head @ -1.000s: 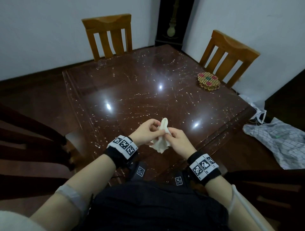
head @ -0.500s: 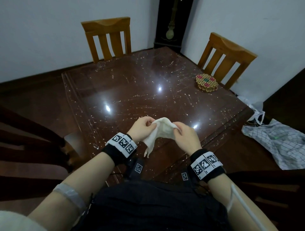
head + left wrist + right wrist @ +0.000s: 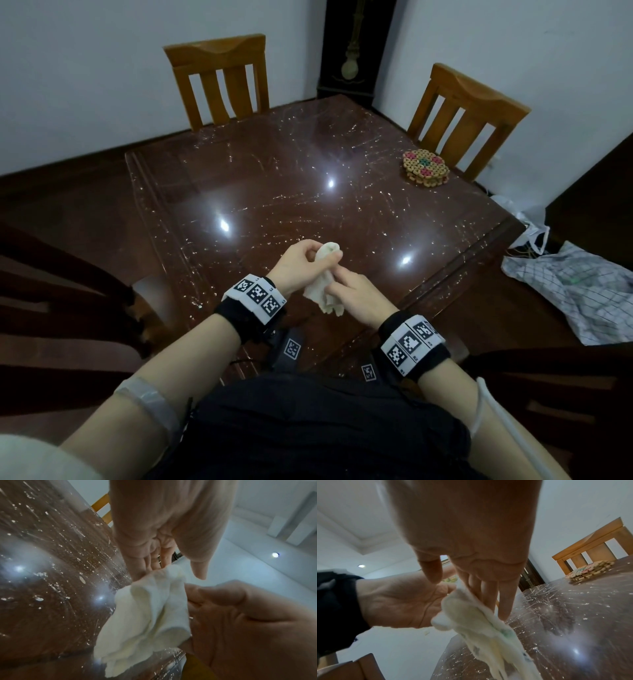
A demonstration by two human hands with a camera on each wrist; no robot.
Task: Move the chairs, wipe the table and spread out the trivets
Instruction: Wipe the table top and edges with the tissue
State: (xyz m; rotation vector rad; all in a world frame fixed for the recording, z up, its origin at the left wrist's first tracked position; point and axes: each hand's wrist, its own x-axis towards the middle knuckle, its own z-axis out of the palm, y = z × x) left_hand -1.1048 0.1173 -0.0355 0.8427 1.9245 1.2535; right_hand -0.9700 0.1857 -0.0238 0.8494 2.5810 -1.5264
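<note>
Holding one cloth [image 3: 323,281] in both hands | two chairs | one trivet stack [image 3: 425,167]

You face a dark brown glossy table [image 3: 274,178], its top scattered with white crumbs and streaks. A stack of round woven trivets [image 3: 425,168] sits near its far right edge, beside a wooden chair [image 3: 469,113].
</note>
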